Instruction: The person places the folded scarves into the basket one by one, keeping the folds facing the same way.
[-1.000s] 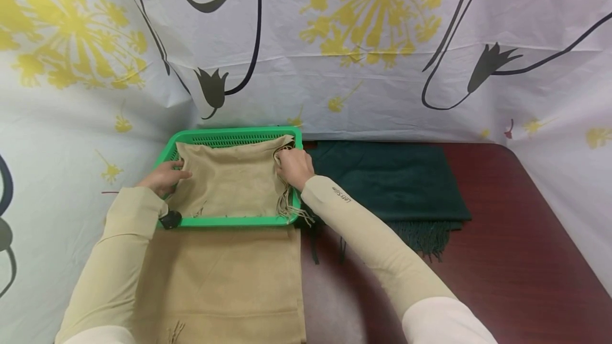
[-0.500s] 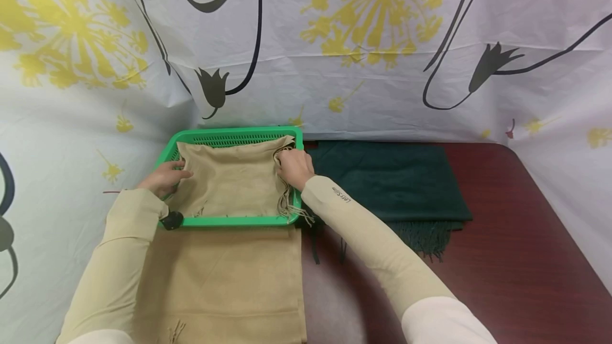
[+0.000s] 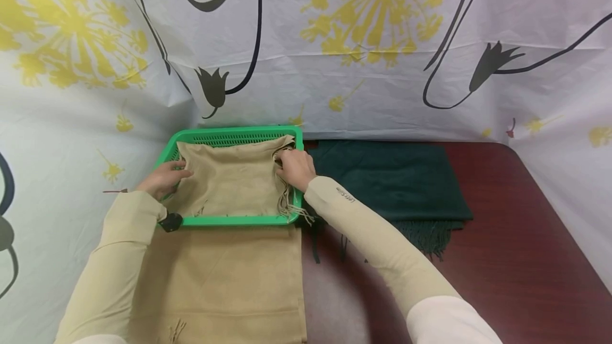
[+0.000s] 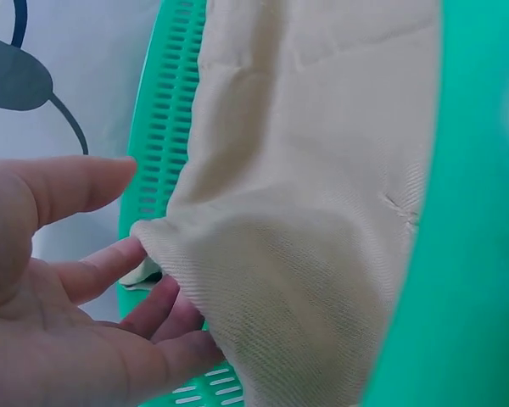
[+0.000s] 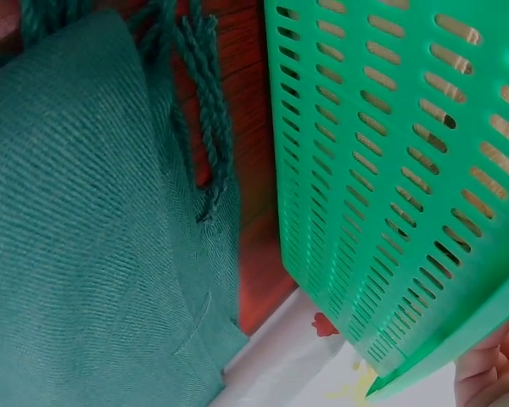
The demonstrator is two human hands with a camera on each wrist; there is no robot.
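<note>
A folded beige scarf point(image 3: 234, 179) with fringed ends lies inside a green plastic basket point(image 3: 239, 221). My left hand point(image 3: 164, 178) reaches over the basket's left side. In the left wrist view its fingers point(image 4: 110, 264) touch the scarf's edge from the side and partly beneath, while the thumb point(image 4: 89, 185) stands apart from the cloth. At the opposite end my right hand point(image 3: 296, 168) has its fingers curled at the scarf's fringed edge, gripping it; the fingertips are hidden in the folds. The right wrist view shows only some of its curled fingers point(image 5: 492, 373) past the basket rim.
A second beige cloth point(image 3: 224, 280) lies flat in front of the basket. To the right, a folded dark green fringed scarf point(image 3: 382, 179) rests on the reddish-brown table point(image 3: 516, 248), close beside the basket. A flower-patterned white curtain point(image 3: 373, 94) hangs behind and along the sides.
The right forearm has shifted slightly to the right. Both hands stay at the scarf's ends, and the scarf and basket look the same.
</note>
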